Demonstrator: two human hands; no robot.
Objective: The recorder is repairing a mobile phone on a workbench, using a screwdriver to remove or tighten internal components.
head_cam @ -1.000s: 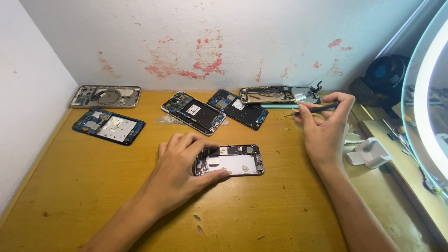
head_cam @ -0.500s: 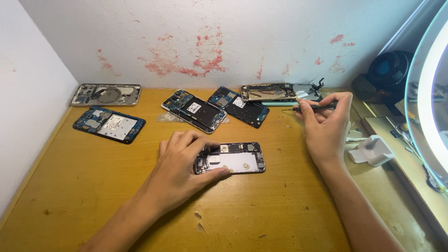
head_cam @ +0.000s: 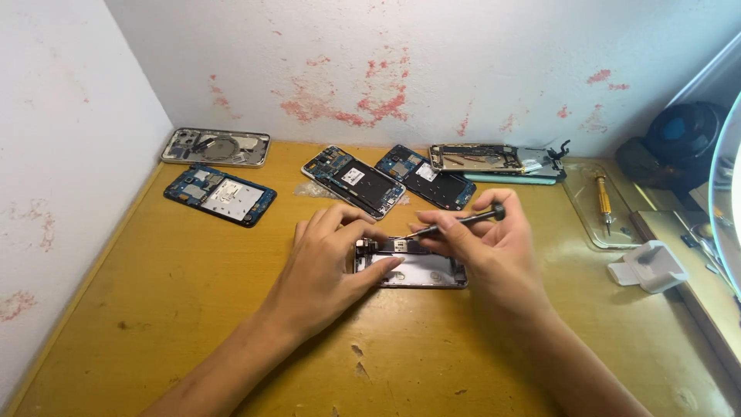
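An opened phone [head_cam: 421, 270] with its back off lies flat in the middle of the wooden table [head_cam: 177, 309]. My left hand [head_cam: 328, 259] rests on its left end, fingers pressing the frame. A thin black screwdriver [head_cam: 463, 220] is pinched in my right hand [head_cam: 486, 243], its tip angled down onto the upper left part of the phone's inside.
Several other disassembled phones lie along the back: one grey frame [head_cam: 216, 147], a blue board [head_cam: 220, 194], two dark ones [head_cam: 355, 181] [head_cam: 424, 177], one stacked on a teal case [head_cam: 494, 160]. A yellow screwdriver [head_cam: 603, 201] lies on a clear tray; a white block [head_cam: 647, 266] sits right.
My right hand has come from the back right of the table with the black screwdriver and now holds its tip on the phone. My left hand stayed on the phone.
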